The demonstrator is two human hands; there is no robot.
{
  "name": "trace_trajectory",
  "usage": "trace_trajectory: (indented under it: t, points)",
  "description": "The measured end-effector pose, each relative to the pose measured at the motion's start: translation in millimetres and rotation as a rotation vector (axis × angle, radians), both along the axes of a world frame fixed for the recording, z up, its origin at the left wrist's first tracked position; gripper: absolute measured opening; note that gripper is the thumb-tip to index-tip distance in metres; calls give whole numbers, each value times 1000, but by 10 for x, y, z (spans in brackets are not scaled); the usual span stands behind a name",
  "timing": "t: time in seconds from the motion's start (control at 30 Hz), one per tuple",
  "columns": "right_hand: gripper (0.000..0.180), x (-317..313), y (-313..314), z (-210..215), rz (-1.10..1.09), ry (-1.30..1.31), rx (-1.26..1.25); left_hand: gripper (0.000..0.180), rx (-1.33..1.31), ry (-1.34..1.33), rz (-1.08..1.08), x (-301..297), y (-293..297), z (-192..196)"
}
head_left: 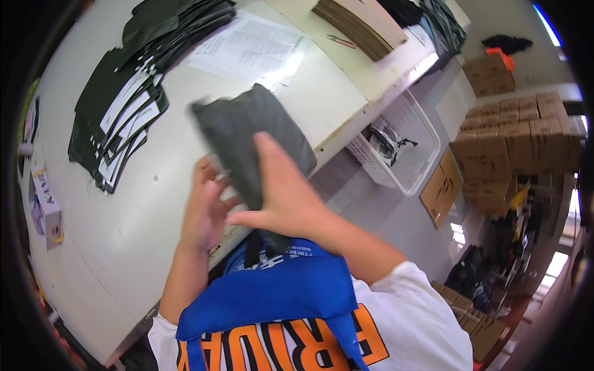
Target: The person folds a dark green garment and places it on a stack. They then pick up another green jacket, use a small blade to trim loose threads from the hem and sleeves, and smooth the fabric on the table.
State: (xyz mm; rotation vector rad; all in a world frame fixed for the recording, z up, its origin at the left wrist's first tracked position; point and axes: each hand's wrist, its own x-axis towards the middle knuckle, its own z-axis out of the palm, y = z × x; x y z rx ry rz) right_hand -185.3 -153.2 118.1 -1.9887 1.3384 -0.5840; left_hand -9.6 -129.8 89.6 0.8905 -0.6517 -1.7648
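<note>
A dark green, flat folded bundle (247, 136), perhaps cloth in a bag, is raised above the near edge of the table. My right hand (288, 191) grips it, with the fingers over its upper side and the thumb stretched towards my left hand. Beside the bundle's left edge is my left hand (209, 201), its fingers loosely bent and apart; blur hides whether they touch it. Farther left on the table, several dark green flat pieces (93, 117) with white labels lie fanned out. Behind them rises a stack of similar dark green pieces (179, 31).
Printed paper sheets (250, 46) lie on the white table (124, 247). Red-handled snips (341, 41) lie near a brown cardboard stack (356, 28). A white plastic basket (427, 145) stands right of the table. Cardboard boxes (507, 142) fill the right side. A small box (47, 207) sits far left.
</note>
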Motion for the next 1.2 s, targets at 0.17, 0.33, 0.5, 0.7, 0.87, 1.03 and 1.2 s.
trace_trajectory:
  t: [0.17,0.33,0.5,0.7,0.87,1.03,1.2]
  points:
    - [70,-1411,586,326,-730,-339,107,80,-358,73,-750,-934,24,320]
    - [50,-3251,982,-29,-1070,-888,-59,69,-410,-304,-895,-1373,16,186]
    - [43,-5500,353,-592,-1110,-793,-42,59,-166,-401,-752,-1592,-94,-216]
    - [43,-6342,-213,-1278,-1519,-296,187,50,30,-674,-508,-1503,26,-652]
    - [11,-5402,-390,-2524,-1066,-294,727,44,387,-711,-90,-1030,1187,-1278]
    - [31,-3387,1,-3077,-189,-108,1156,38,861,-530,518,-882,2899,-1978]
    - [44,-1714,396,-2270,346,202,1033,56,1191,-927,494,-1030,4288,-2889]
